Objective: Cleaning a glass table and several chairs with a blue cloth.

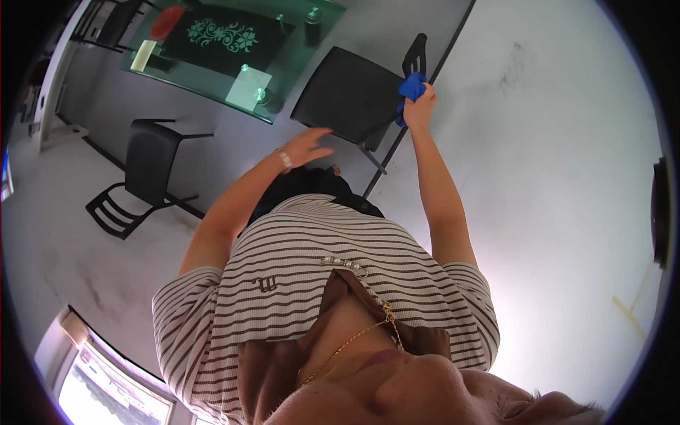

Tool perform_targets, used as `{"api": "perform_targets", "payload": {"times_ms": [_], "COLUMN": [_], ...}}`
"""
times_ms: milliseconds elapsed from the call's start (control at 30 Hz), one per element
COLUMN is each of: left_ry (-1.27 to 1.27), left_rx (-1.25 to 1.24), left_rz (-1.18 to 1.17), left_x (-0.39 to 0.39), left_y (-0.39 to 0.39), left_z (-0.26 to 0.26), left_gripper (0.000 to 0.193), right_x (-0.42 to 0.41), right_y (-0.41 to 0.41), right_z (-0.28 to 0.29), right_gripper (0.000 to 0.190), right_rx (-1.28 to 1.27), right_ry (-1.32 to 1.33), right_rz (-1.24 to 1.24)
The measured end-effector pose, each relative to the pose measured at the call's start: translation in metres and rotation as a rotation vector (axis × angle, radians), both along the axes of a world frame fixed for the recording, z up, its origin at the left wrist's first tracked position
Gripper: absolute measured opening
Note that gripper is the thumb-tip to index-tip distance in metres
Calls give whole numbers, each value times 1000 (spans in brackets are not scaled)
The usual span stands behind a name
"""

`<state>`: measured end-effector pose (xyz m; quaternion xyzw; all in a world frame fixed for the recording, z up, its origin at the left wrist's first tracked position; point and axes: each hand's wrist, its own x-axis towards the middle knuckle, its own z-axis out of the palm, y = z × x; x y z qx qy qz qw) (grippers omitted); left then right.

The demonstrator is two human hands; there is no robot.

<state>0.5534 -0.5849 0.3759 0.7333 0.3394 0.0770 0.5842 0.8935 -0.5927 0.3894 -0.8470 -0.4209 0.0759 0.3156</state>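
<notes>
My right hand [419, 109] grips a bunched blue cloth [412, 87] against the slatted backrest [416, 56] of a black chair. Parts of the cloth hang on both sides of the backrest's top rail. With fingers spread and nothing in it, my left hand [304, 147] is by the near edge of the dark chair seat [350, 95]. Whether its fingertips touch the seat, I cannot tell.
A glass-topped table [212, 93] stands ahead, bearing a dark floral-patterned panel [228, 37], a red round item [167, 23] and a pale sheet [248, 87]. Another black chair [151, 164] is on the left. A scuffed white wall [531, 159] runs along my right.
</notes>
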Motion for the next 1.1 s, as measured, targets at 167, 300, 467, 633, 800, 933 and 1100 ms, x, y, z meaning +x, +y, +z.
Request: {"api": "perform_targets", "payload": {"times_ms": [167,300,467,633,800,933,1100], "left_ry": [617,1235,1221,910,826,613,875], "left_rx": [171,29,-194,-71,150,11,32], "left_rz": [229,-303,193,212,154,470,342], "left_x": [-299,-411,-438,-374,-329,-309,-342], "left_y": [-53,-124,-142,-93,-20,28,16], "left_z": [-185,-166,-180,-153,-83,-36,-83], "left_gripper": [40,29,35,38,36,36,35], "right_x": [20,124,147,151,165,170,213], "right_y": [-27,-94,-132,-135,-136,-133,-149], "right_z": [-22,-66,-85,-93,-70,-75,-106], "right_gripper": [63,51,43,46,50,53,35], "right_rx": [293,57,157,-161,-774,-952,-1259], "right_ry": [355,448,742,218,84,60,-129], "right_rz": [-327,-408,-602,-583,-513,-505,-254]}}
